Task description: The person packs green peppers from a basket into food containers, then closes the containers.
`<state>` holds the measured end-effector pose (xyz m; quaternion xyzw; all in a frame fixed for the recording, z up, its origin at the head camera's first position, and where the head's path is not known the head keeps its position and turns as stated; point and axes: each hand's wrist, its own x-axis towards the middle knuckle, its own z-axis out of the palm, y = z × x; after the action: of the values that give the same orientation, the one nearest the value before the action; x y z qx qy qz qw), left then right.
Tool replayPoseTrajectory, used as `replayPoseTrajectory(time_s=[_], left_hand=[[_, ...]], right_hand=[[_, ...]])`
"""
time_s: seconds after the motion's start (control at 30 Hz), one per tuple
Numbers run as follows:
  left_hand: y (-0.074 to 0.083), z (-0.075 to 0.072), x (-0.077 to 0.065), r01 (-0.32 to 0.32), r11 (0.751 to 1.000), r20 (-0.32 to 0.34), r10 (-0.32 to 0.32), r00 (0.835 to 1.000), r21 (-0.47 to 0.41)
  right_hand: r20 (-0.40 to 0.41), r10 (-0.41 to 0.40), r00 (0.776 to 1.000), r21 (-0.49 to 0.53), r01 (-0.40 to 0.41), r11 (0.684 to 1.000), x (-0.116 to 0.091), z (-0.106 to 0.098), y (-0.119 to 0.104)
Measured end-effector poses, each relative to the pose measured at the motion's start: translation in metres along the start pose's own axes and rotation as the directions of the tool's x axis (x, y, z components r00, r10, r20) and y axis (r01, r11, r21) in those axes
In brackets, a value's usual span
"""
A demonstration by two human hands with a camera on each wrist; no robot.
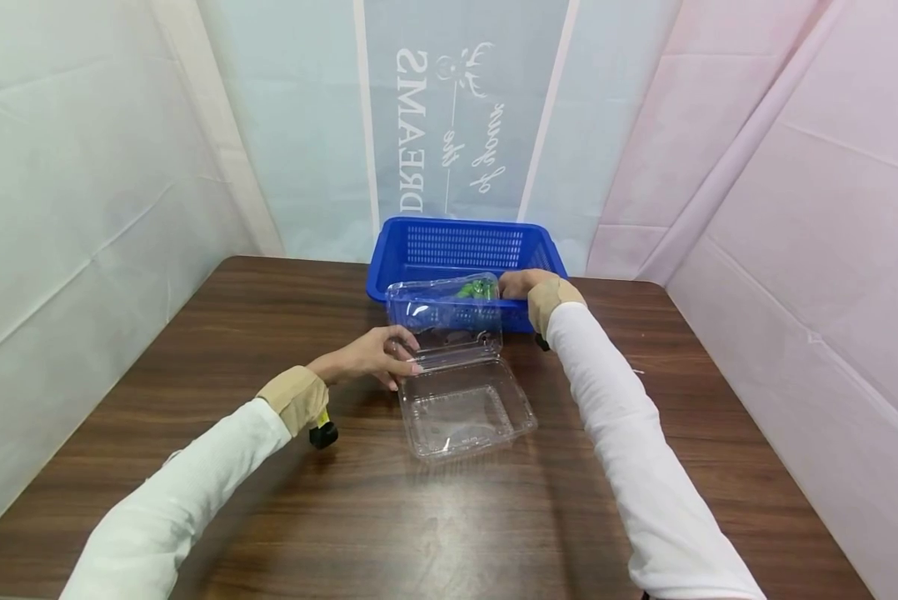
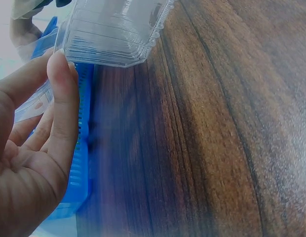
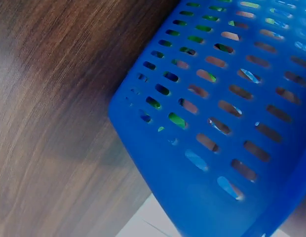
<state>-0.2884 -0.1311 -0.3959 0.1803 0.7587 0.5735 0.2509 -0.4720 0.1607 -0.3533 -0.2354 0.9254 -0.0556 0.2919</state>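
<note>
A clear plastic clamshell container [image 1: 464, 412] stands open on the table, its lid [image 1: 441, 321] raised against the front of a blue basket [image 1: 377, 279]. My left hand [image 1: 377, 354] pinches the container's left edge near the hinge; in the left wrist view the thumb [image 2: 62, 79] presses on that rim. My right hand [image 1: 524, 285] reaches over the front rim into the basket at its right side. Something green [image 1: 479, 289] shows beside it, seen through the lid. The basket's slotted wall [image 3: 192, 148] covers the right fingers in the right wrist view, so I cannot tell their grip.
The brown wooden table [image 1: 329, 517] runs beneath everything. Behind the basket hangs a pale blue curtain [image 1: 306, 125] with printed lettering. White sheets [image 1: 67, 167] wall in both sides.
</note>
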Motion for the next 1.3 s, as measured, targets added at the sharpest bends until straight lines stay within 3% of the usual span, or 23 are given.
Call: replayPoseTrajectory(time_s=[0.07, 0.17, 0.33, 0.5, 0.73, 0.9, 1.1, 1.3], left_hand=[[0.000, 0.000, 0.000, -0.002, 1.000, 0.002, 0.002, 1.000, 0.001], [0.000, 0.000, 0.000, -0.004, 1.000, 0.004, 0.004, 1.000, 0.003], [-0.001, 0.000, 0.002, -0.001, 1.000, -0.003, 0.001, 1.000, -0.006], [-0.001, -0.001, 0.003, 0.009, 1.000, -0.004, -0.009, 1.000, -0.009], [0.001, -0.004, 0.000, 0.010, 1.000, -0.013, -0.010, 1.000, -0.020], [0.000, -0.007, -0.001, 0.000, 1.000, -0.010, -0.001, 1.000, -0.019], [-0.002, -0.010, -0.001, -0.002, 1.000, -0.005, 0.002, 1.000, -0.005], [-0.002, -0.012, -0.002, 0.004, 1.000, -0.016, -0.004, 1.000, -0.001]], right_hand=[[-0.018, 0.058, 0.998, -0.008, -0.058, 0.998, -0.017, 0.001, -0.016], [-0.042, 0.062, 0.997, -0.023, -0.063, 0.998, -0.030, 0.003, -0.026], [-0.044, 0.023, 0.999, -0.034, -0.024, 0.999, -0.039, 0.003, -0.030], [-0.005, 0.061, 0.998, -0.069, -0.061, 0.996, -0.047, -0.003, -0.032], [-0.023, -0.020, 1.000, -0.073, 0.018, 0.997, -0.056, -0.010, -0.036], [-0.123, -0.045, 0.991, -0.102, 0.032, 0.994, -0.065, -0.011, -0.033], [-0.283, -0.146, 0.948, -0.185, 0.096, 0.978, -0.081, -0.008, -0.032], [-0.448, -0.234, 0.863, -0.204, 0.156, 0.966, -0.093, -0.003, -0.031]])
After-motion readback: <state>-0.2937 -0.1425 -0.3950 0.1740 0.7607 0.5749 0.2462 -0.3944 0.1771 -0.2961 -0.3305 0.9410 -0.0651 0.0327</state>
